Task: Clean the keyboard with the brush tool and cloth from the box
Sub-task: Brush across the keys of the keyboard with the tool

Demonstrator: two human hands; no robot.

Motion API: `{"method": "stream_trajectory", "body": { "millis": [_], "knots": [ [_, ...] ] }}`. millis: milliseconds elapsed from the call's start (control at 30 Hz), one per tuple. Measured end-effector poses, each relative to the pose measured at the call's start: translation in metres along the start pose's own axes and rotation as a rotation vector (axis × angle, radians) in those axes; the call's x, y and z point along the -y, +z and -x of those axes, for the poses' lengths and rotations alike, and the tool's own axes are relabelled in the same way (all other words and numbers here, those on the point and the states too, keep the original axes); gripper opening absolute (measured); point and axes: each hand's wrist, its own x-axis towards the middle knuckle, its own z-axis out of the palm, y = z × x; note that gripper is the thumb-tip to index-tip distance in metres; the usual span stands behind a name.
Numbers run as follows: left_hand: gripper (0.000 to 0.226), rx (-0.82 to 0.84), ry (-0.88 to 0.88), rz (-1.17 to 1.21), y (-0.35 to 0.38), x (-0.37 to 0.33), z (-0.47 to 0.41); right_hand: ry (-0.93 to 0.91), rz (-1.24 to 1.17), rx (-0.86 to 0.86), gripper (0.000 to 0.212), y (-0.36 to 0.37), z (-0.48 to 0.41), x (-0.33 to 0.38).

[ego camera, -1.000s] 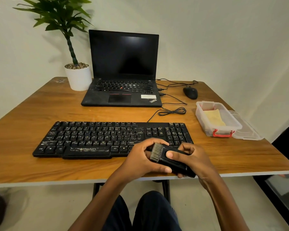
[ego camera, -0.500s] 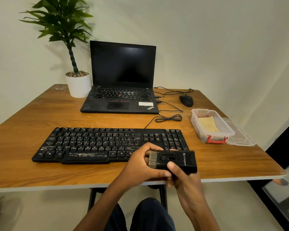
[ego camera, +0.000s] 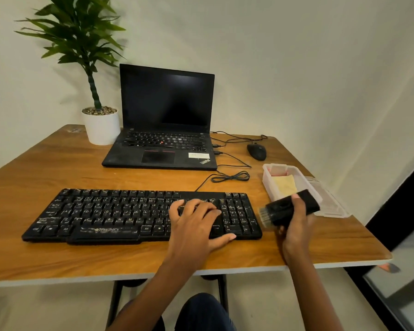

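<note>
A dusty black keyboard (ego camera: 110,215) lies across the middle of the wooden table. My left hand (ego camera: 196,225) rests flat on its right part, fingers spread over the keys, holding nothing. Just right of the keyboard, my right hand (ego camera: 295,232) grips the black brush tool (ego camera: 285,209), whose grey bristles point left toward the keyboard's end. Behind the brush stands a clear plastic box (ego camera: 268,180) with a yellow cloth (ego camera: 285,186) inside.
An open black laptop (ego camera: 163,139) sits behind the keyboard, with a white potted plant (ego camera: 102,126) to its left. A black mouse (ego camera: 256,151) and looped cables (ego camera: 230,176) lie at the back right. The box's clear lid (ego camera: 332,204) rests beside the box near the table's right edge.
My left hand let go of the brush tool and went onto the keyboard's right part. My right hand carried the brush to the right, beside the keyboard's end.
</note>
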Motion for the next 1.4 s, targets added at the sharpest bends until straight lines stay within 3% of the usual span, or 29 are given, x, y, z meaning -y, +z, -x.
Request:
{"method": "stream_trajectory", "body": {
  "millis": [100, 233, 500, 667, 767, 867, 1033, 1200, 1400],
  "knots": [
    [0.07, 0.029, -0.021, -0.056, 0.001, 0.001, 0.0, -0.051, 0.07, 0.068, 0.049, 0.001, -0.002, -0.005],
    [0.065, 0.023, 0.009, -0.089, 0.005, 0.001, 0.002, -0.126, 0.15, 0.136, 0.019, 0.004, 0.004, -0.002],
    [0.065, -0.009, 0.022, -0.086, 0.01, 0.001, 0.001, -0.318, 0.253, 0.093, 0.022, 0.011, 0.009, -0.005],
    [0.066, 0.034, 0.01, -0.102, 0.007, 0.0, 0.0, -0.35, 0.527, 0.297, 0.018, 0.002, 0.011, 0.0],
    [0.067, 0.049, 0.004, -0.091, 0.006, -0.001, -0.001, -0.377, 0.573, 0.295, 0.005, 0.001, 0.003, 0.004],
    [0.067, 0.061, 0.0, -0.078, 0.005, -0.001, -0.002, -0.417, 0.56, 0.326, 0.01, 0.011, 0.01, 0.004],
    [0.067, 0.068, -0.007, -0.078, 0.006, -0.001, -0.003, -0.298, 0.504, 0.396, 0.017, 0.008, 0.019, 0.018],
    [0.067, 0.073, -0.007, -0.066, 0.004, -0.001, -0.002, -0.505, 0.721, 0.299, 0.023, 0.018, 0.012, 0.008],
    [0.066, 0.084, -0.019, -0.063, 0.003, -0.003, -0.002, -0.46, 0.659, 0.376, 0.023, 0.012, 0.016, 0.01]
  ]
}}
